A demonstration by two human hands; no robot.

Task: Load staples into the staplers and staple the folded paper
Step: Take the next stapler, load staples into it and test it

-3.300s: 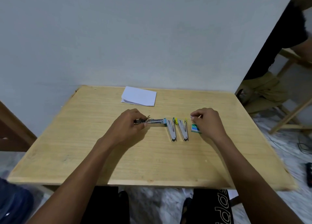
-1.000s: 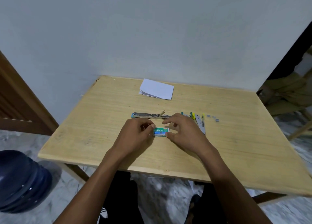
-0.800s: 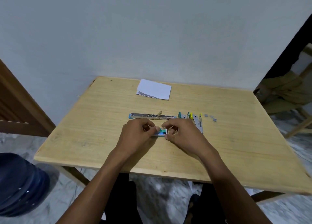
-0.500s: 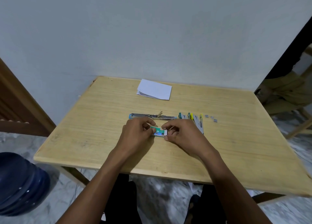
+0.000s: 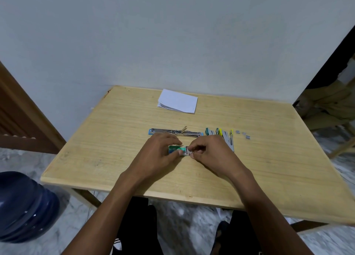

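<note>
Left hand pinching the small green staple box just above the table; right hand pinching its white end. Behind them, an opened stapler lying flat; more staplers beside it; folded paper near the wall.

Dim, flat indoor light with a cool cast; no glare. The hands throw soft shadows on the worktop. Wide-angle bending curves the worktop's edges. The floor and lower corners are smeared; small items look soft.
</note>
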